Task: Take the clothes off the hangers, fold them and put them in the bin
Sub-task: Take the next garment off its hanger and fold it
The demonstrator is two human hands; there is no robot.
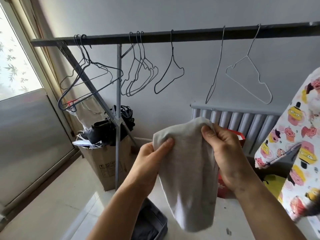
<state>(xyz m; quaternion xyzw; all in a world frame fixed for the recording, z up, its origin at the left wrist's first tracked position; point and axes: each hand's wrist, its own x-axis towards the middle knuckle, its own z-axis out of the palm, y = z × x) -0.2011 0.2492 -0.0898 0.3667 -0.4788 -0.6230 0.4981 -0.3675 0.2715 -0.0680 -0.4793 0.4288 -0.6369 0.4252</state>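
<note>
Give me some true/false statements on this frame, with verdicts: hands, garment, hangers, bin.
1. Both the left hand and the right hand grip the garment. True.
2. The garment hangs on a hanger. False: it is off the rail, held in the air.
3. The white hanger is bare. True.
4. The bin is empty. False: dark cloth lies in it.
5. The patterned cloth is at the left edge. False: it is at the right edge.
</note>
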